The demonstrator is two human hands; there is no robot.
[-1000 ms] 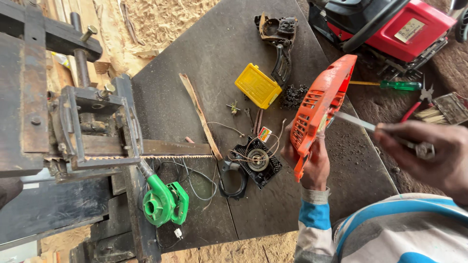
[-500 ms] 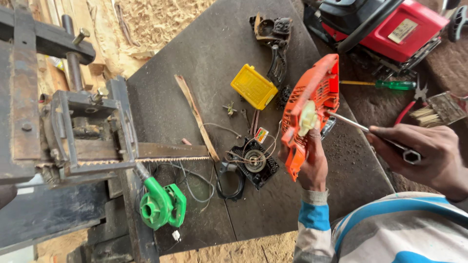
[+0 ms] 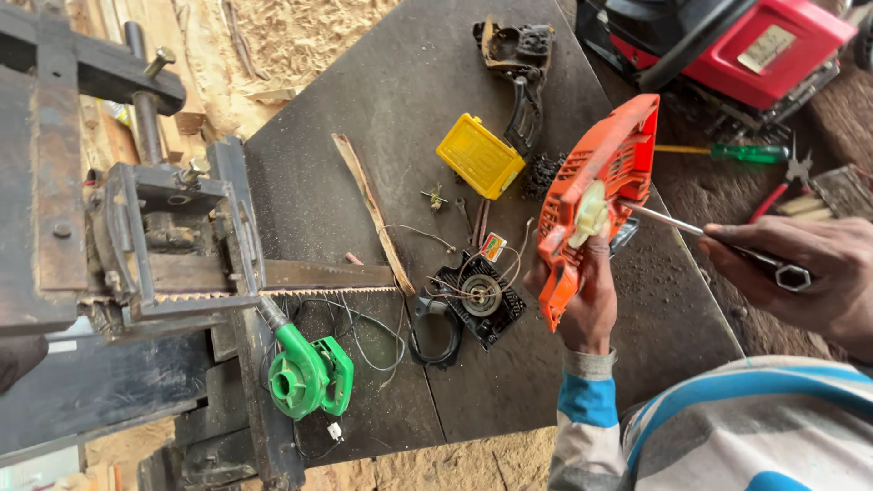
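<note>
My left hand [image 3: 587, 300] holds an orange plastic engine cover [image 3: 596, 195] upright over the dark table [image 3: 382, 100], its inner side with a pale round hub turned toward me. My right hand [image 3: 809, 273] grips a metal socket driver [image 3: 718, 238] whose thin shaft runs left and touches the cover's inner side near the hub. Below the cover on the table lies a black motor part [image 3: 477, 298] with a round metal centre and loose wires.
A yellow box [image 3: 479, 156], a black handle piece [image 3: 518, 64], a wood strip [image 3: 373, 209] and a green blower [image 3: 307, 377] lie on the table. A saw blade [image 3: 318, 275] sticks out of a metal vise [image 3: 155, 236] at left. A red machine [image 3: 737, 45] and green screwdriver [image 3: 727, 152] sit at right.
The cover has been turned so that its inner side faces me, and the driver's shaft now reaches into it. My right hand has moved slightly left.
</note>
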